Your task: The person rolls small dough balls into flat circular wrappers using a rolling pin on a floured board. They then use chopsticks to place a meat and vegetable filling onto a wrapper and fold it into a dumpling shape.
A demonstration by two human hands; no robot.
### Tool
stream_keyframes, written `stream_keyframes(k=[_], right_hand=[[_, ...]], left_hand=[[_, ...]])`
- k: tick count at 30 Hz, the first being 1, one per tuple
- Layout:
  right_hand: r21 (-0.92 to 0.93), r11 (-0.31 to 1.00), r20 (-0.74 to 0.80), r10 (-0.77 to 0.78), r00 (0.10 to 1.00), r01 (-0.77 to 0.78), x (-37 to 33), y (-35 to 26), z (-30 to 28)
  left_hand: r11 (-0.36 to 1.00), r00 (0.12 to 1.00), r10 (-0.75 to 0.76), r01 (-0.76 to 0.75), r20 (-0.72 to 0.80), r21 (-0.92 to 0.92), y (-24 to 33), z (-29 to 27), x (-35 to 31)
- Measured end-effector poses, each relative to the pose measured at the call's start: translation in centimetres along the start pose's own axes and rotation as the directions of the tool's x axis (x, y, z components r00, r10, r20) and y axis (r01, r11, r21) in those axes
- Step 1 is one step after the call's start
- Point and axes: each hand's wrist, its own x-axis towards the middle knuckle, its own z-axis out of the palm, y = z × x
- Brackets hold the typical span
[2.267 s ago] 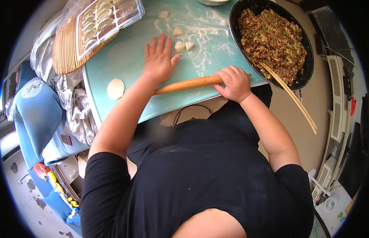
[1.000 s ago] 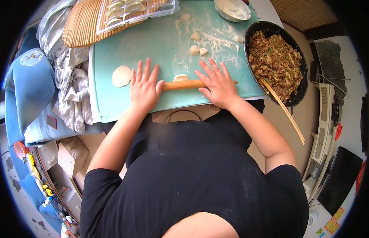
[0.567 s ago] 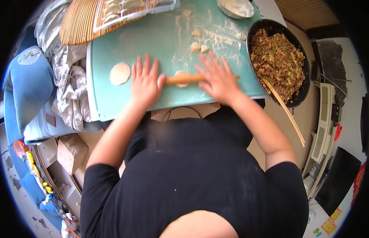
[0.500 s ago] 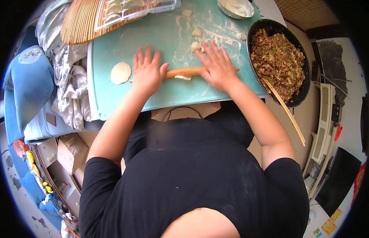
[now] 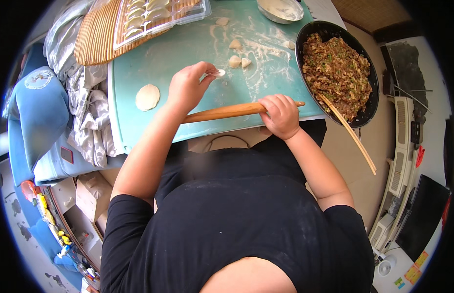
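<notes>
My left hand [image 5: 189,87] pinches a small white round of dough [image 5: 218,73] by its edge, lifted over the green mat [image 5: 188,53]. The fingers of my right hand [image 5: 281,116] wrap round one end of a wooden rolling pin [image 5: 227,112], which lies near the mat's front edge; my left forearm hides its other end. A flat dough wrapper [image 5: 148,97] rests at the left of the mat. Beyond my hands, several small dough pieces [image 5: 234,61] lie amid streaks of flour.
A black pan [image 5: 373,103] of minced filling stands at the right, with chopsticks [image 5: 349,134] leaning over its rim. A metal bowl [image 5: 285,18] of flour is at the back. A clear plastic tray [image 5: 180,20] of dumplings sits on a woven mat [image 5: 92,41] at far left.
My flat palms have come off the rolling pin. The left hand has picked up the dough round from beneath it, while the right has closed on the pin's right end.
</notes>
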Motion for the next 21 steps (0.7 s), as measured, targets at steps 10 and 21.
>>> stream_keyframes(k=[10, 21], right_hand=[[0.118, 0.993, 0.083, -0.003, 0.997, -0.007, -1.1, 1.3, 0.2], [-0.081, 0.997, 0.293, 0.036, 0.956, -0.012, 2.0, 1.5, 1.4]], left_hand=[[0.874, 0.894, 0.132, -0.308, 0.427, 0.375, -1.1, 3.7, -1.9], [0.838, 0.956, -0.056, -0.111, 0.287, 0.535, -2.5, 1.4, -6.2]])
